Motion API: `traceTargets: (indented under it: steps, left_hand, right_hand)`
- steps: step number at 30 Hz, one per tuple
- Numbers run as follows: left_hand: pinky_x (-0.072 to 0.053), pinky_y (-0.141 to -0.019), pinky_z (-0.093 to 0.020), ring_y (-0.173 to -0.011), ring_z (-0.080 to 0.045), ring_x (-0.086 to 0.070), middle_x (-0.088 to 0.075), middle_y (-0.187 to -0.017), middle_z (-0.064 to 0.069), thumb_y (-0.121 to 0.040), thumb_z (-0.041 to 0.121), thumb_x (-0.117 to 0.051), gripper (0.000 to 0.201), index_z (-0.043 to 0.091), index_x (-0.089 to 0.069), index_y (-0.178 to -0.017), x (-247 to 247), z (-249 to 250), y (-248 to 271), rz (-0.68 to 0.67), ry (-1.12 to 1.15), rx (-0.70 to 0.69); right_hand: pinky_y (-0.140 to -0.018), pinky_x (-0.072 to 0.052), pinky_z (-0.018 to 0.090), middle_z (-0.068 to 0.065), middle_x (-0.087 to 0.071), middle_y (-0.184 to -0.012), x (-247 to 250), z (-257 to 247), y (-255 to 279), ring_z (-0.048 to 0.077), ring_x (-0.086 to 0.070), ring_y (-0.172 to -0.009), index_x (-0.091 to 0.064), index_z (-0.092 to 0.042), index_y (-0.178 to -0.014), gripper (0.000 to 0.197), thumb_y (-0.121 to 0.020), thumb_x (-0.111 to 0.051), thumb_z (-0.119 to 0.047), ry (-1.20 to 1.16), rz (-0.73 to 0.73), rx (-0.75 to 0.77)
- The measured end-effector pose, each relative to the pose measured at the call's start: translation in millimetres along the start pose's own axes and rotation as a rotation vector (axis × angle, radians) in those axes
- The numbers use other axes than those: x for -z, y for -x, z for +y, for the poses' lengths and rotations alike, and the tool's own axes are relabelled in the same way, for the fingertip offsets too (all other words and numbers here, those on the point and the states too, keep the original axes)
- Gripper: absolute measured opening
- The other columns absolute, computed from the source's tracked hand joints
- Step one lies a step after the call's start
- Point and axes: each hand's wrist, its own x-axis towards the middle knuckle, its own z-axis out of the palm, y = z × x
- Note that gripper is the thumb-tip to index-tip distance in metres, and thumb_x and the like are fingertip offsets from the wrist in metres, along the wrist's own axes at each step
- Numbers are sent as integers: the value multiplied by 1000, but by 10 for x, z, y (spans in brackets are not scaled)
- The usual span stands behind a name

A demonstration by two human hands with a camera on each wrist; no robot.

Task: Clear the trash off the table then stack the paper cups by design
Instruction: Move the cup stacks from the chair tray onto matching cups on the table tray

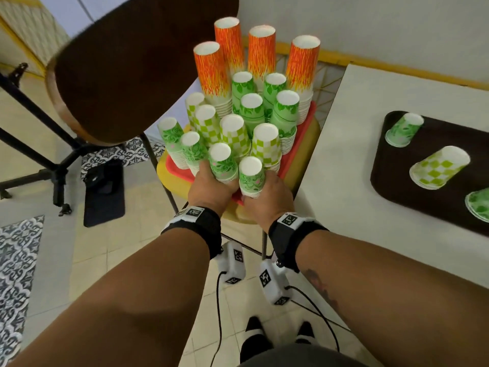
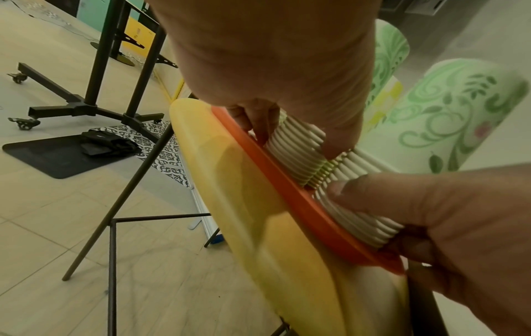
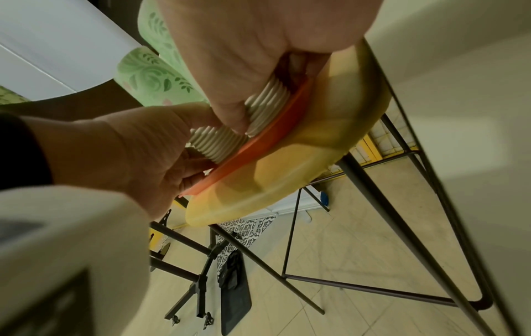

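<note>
Several stacks of upturned paper cups stand on a red tray on a yellow chair seat: orange flame stacks at the back, green leaf stacks, lime checkered stacks, and green floral stacks in front. My left hand grips one front floral stack near its base. My right hand grips the neighbouring floral stack. In the left wrist view my fingers curl on the white cup rims just above the tray edge. The right wrist view shows my thumb on the rims.
To the right is a white table bearing a dark brown tray with a leaf stack, a checkered stack and a green stack lying on it. The chair's dark back rises at left. A black stand is on the floor.
</note>
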Motion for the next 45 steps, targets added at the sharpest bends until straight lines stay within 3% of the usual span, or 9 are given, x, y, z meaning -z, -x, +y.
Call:
traceTargets:
  steps: [9, 16, 20, 23, 27, 31, 36, 42, 45]
  left_hand:
    - [-50, -90, -45, -105, -34, -63, -66, -111, -6, -70, 50, -78, 72, 23, -35, -121, -12, -42, 28, 11, -7, -21]
    - [-50, -92, -46, -103, -30, -62, -64, -108, -4, -65, 40, -83, 69, 29, -32, -110, -15, -116, 1, -16, 102, -122]
    - [-48, -94, -34, -105, -23, -61, -64, -112, -4, -65, 31, -78, 67, 20, -39, -118, 77, -9, 79, -6, 274, -234]
    - [-44, -92, -21, -103, -18, -61, -67, -110, -7, -70, 31, -76, 59, 2, -56, -118, 195, 270, 178, -5, 249, -373]
    - [-51, -95, -29, -99, -13, -67, -73, -102, -3, -73, 31, -72, 38, 7, -69, -102, 155, 906, 309, -103, 283, -501]
    - [-43, -82, -1, -93, 1, -62, -68, -101, 4, -78, 16, -78, 44, 6, -56, -114, -248, 1759, 420, -136, 382, -556]
    - [-44, -82, -20, -97, -10, -64, -65, -104, 7, -77, 28, -78, 64, 16, -42, -128, -1083, 2649, 394, -266, 322, -581]
    - [-53, -89, -43, -97, -29, -66, -66, -103, -6, -75, 36, -75, 59, 20, -41, -121, -2093, 3224, 234, -348, 229, -435]
    - [-53, -87, -45, -96, -33, -66, -67, -103, -9, -76, 39, -74, 58, 17, -40, -117, -2440, 3293, 154, -354, 139, -391]
  right_hand:
    - [-92, -51, 42, 7, -64, -113, 108, 47, 36, 32, -60, -110, -57, -12, -117, 66, -63, -83, -41, -124, -59, 7]
    - [-92, -54, 36, 5, -63, -117, 235, 44, 72, 24, -63, -111, -53, -15, -124, 68, -66, -82, -37, -298, -76, -29]
    - [-94, -52, 29, 1, -62, -122, 480, 59, 122, 17, -61, -113, -49, -19, -128, 67, -71, -82, -30, -400, -64, -7]
    - [-93, -50, 20, -10, -63, -116, 729, 126, 151, 4, -61, -109, -50, -22, -126, 62, -73, -81, -29, -485, -59, 19]
    - [-91, -48, 12, -16, -59, -111, 1116, 323, 127, -1, -59, -107, -50, -24, -122, 58, -74, -81, -25, -533, -5, 2]
    - [-87, -42, 3, -6, -62, -117, 1542, 557, 12, 1, -60, -108, -52, -17, -127, 64, -72, -82, -29, -520, 132, -5]
    - [-95, -48, 14, -1, -61, -115, 2167, 938, -144, 1, -60, -107, -52, -13, -122, 61, -71, -81, -27, -535, 309, -5]
    - [-85, -42, 0, -8, -61, -112, 2917, 1410, -481, -10, -58, -103, -48, -21, -119, 56, -74, -81, -21, -516, 430, 16]
    - [-78, -41, -4, -10, -61, -110, 3147, 1563, -724, -9, -59, -98, -44, -30, -117, 57, -74, -82, -22, -522, 460, 5]
